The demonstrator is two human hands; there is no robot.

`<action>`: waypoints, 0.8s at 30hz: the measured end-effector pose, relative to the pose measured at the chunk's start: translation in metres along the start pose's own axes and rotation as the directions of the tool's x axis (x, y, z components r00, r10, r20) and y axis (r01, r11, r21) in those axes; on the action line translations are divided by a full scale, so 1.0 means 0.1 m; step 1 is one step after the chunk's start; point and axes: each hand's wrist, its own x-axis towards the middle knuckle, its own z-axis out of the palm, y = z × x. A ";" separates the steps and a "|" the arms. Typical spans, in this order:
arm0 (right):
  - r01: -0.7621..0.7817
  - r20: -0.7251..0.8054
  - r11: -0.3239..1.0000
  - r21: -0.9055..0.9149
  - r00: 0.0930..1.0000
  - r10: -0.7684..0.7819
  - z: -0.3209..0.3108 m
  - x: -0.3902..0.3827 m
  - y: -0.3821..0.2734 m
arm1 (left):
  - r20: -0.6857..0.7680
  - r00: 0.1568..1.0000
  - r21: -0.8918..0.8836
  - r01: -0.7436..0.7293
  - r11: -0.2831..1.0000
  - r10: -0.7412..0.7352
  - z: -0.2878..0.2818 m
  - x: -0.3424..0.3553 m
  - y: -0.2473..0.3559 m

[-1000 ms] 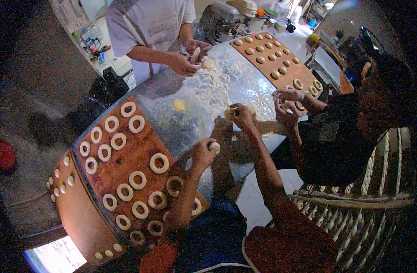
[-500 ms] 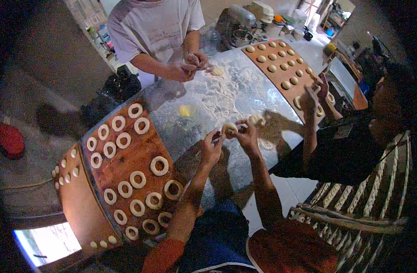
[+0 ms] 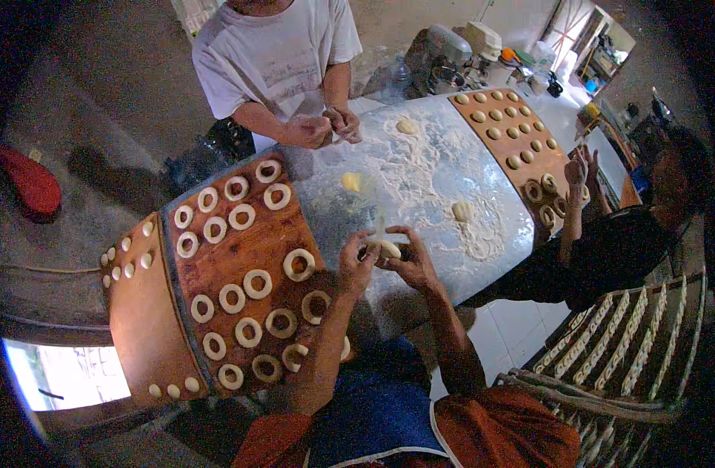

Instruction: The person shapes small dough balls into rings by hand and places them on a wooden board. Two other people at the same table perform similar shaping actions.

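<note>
Low over the near edge of the floured metal table (image 3: 439,175), my left hand (image 3: 357,264) and my right hand (image 3: 413,264) are both closed around one piece of pale dough (image 3: 386,250). Thumbs and fingers grip it from either side. Whether it has a hole cannot be made out. Beyond my right hand a round lump of dough (image 3: 464,210) lies in flour. A yellow lump (image 3: 351,182) sits further off, past my left hand. Beside my left forearm, rows of dough rings (image 3: 299,265) rest on a brown wooden board (image 3: 217,274).
Across the table a person in a white shirt (image 3: 279,66) works with both hands near a dough ball (image 3: 407,125). At right a person in dark clothes (image 3: 607,253) reaches over another board (image 3: 494,146) of dough. A rack of twisted dough (image 3: 607,343) stands lower right.
My hands, still on the dough, have drawn nearer to me and away from the round lump on the table. The view has shifted, moving the scene rightward. The right-hand person's hands have shifted too.
</note>
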 end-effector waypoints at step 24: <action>0.046 -0.319 0.889 -0.456 0.924 -0.211 1.50 -0.12 1.34 | -0.100 0.987 -0.292 -0.149 0.945 0.125 -1.25 -0.74 -0.68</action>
